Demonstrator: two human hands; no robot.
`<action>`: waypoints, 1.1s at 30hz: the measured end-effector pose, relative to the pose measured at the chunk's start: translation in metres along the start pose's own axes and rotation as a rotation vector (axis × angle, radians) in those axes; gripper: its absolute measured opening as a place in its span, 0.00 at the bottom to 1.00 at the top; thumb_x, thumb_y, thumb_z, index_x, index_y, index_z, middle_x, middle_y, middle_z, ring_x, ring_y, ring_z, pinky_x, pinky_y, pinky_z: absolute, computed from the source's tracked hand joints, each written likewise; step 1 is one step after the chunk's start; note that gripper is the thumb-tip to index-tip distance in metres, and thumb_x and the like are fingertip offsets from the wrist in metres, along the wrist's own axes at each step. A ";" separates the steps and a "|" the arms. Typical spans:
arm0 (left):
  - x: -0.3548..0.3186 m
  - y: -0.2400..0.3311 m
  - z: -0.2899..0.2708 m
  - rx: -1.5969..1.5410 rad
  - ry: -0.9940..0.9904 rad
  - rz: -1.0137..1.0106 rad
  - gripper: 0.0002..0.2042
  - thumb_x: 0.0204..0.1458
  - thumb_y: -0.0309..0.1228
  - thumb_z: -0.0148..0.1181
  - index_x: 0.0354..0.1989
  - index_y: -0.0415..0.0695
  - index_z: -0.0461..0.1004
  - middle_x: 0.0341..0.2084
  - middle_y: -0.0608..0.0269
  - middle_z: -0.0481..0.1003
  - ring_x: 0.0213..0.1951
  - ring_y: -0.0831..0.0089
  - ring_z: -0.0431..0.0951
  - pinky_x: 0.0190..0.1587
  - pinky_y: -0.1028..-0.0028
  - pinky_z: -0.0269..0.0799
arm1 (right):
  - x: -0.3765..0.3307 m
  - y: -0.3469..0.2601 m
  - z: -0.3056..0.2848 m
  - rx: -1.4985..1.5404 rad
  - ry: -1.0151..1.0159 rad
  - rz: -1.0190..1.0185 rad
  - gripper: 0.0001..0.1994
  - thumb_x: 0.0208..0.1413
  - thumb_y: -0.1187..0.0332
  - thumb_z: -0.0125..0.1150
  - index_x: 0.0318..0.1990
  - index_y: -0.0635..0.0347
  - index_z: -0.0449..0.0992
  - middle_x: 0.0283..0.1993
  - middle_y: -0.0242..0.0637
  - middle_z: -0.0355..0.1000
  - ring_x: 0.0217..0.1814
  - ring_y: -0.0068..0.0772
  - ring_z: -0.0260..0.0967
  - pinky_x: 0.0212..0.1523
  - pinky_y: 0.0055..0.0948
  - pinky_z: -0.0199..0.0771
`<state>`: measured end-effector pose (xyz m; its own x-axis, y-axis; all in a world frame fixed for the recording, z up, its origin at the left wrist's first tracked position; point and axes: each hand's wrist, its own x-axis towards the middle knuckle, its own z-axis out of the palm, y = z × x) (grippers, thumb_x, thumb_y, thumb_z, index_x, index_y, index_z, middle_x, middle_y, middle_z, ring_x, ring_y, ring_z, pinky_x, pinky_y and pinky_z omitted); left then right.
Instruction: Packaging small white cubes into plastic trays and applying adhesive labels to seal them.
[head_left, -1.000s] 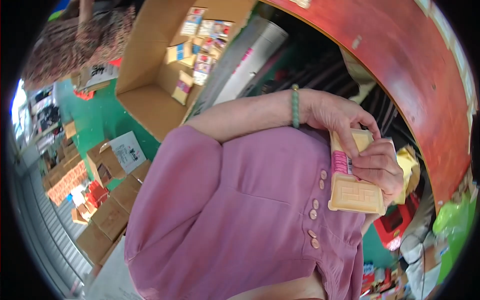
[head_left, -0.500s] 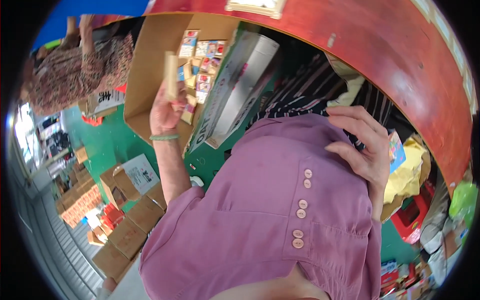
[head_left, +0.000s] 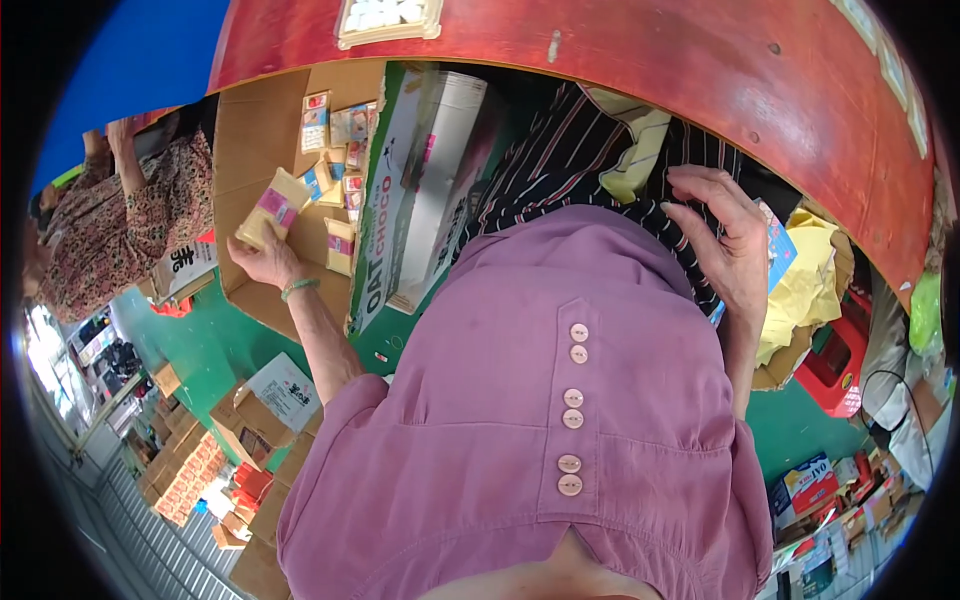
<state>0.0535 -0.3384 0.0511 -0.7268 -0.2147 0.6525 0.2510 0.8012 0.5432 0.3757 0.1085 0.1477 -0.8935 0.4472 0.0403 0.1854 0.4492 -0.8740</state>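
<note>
With left hand (head_left: 266, 262) clamped on one end of the cream packet (head_left: 277, 207) near the carton's (head_left: 245, 135) near left corner, and right hand (head_left: 738, 238) spread apart, grip firmly without squashing it.

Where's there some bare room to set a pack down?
The red tabletop right of the white-filled tray looks bare, as does the green floor between the big carton and the opened box. Inside the carton, packs crowd the right side.
</note>
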 end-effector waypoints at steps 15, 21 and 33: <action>-0.052 0.188 0.005 -0.569 -0.789 0.005 0.09 0.56 0.27 0.57 0.40 0.34 0.76 0.36 0.60 0.77 0.35 0.77 0.75 0.41 0.79 0.71 | 0.025 0.039 0.058 -0.290 0.214 0.116 0.36 0.36 0.56 0.75 0.50 0.69 0.67 0.49 0.50 0.66 0.48 0.46 0.69 0.47 0.37 0.71; -0.111 0.273 0.050 -0.773 -1.388 -0.418 0.19 0.58 0.36 0.56 0.51 0.34 0.67 0.41 0.58 0.75 0.39 0.74 0.77 0.39 0.76 0.74 | 0.039 0.067 0.076 -0.538 0.192 -0.049 0.13 0.43 0.70 0.63 0.37 0.64 0.73 0.42 0.45 0.70 0.43 0.50 0.69 0.46 0.41 0.70; -0.154 0.267 0.069 -1.180 -1.371 -1.012 0.17 0.54 0.28 0.60 0.48 0.34 0.63 0.42 0.57 0.73 0.42 0.72 0.75 0.45 0.74 0.73 | 0.004 0.068 0.063 -0.312 -0.155 0.022 0.09 0.39 0.77 0.56 0.32 0.65 0.76 0.35 0.45 0.72 0.40 0.49 0.70 0.43 0.39 0.70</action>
<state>0.1884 -0.0527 0.0592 -0.6005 0.6583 -0.4539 -0.6612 -0.0897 0.7448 0.3592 0.0921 0.0580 -0.9350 0.3473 -0.0721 0.3001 0.6661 -0.6828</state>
